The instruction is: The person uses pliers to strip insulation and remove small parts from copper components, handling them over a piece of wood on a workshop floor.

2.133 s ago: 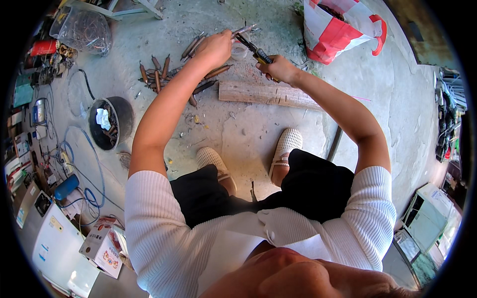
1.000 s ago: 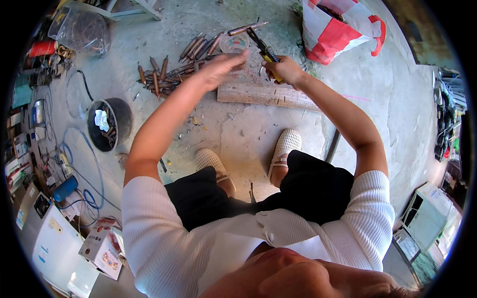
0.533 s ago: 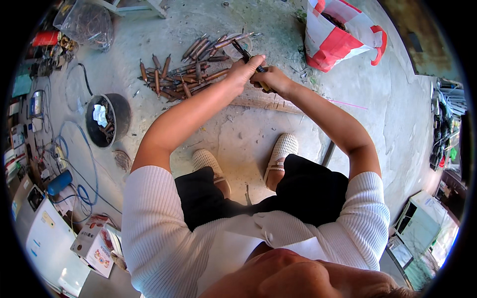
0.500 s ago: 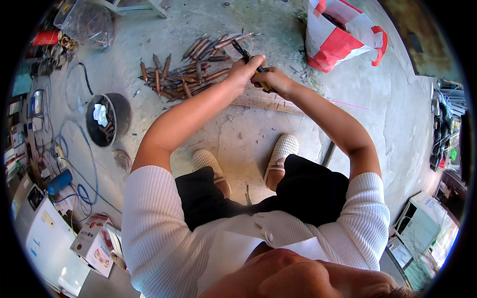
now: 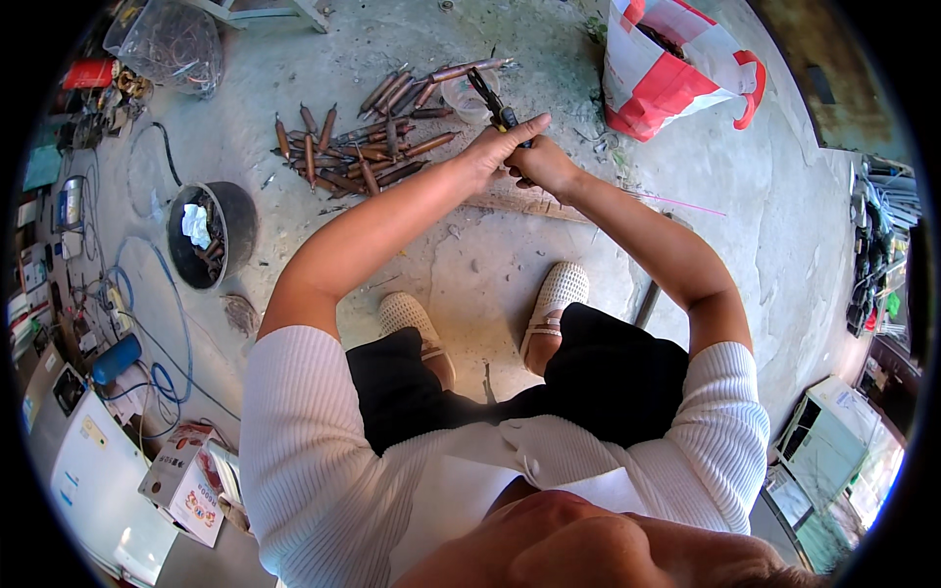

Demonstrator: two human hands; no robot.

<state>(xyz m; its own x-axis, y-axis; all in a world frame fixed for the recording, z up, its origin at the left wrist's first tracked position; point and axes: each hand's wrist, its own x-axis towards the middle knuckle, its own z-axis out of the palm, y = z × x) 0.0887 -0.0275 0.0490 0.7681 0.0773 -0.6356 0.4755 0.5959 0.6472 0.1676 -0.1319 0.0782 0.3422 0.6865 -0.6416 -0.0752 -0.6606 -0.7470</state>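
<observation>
Out in front of me, my left hand and my right hand are close together over the floor. A black hand tool with yellow marks points up and away from between them; its exact kind is hard to make out. My left fingers wrap round the tool, the thumb stretched to the right. My right hand is curled closed against its lower end, and what lies inside that fist is hidden. Left of the hands, a pile of copper-coloured tubes with narrow ends spreads over the concrete. A clear plastic tub sits behind the tool.
A wooden board lies below my hands. To the left stands a black bucket with tubes and a white crumpled piece inside. A red-and-white bag stands at the far right. Hoses and cables trail along the left floor.
Both hands have shifted slightly to the right. The tool has turned more upright, showing more of its body, and the yellow part that showed below my right hand is now hidden.
</observation>
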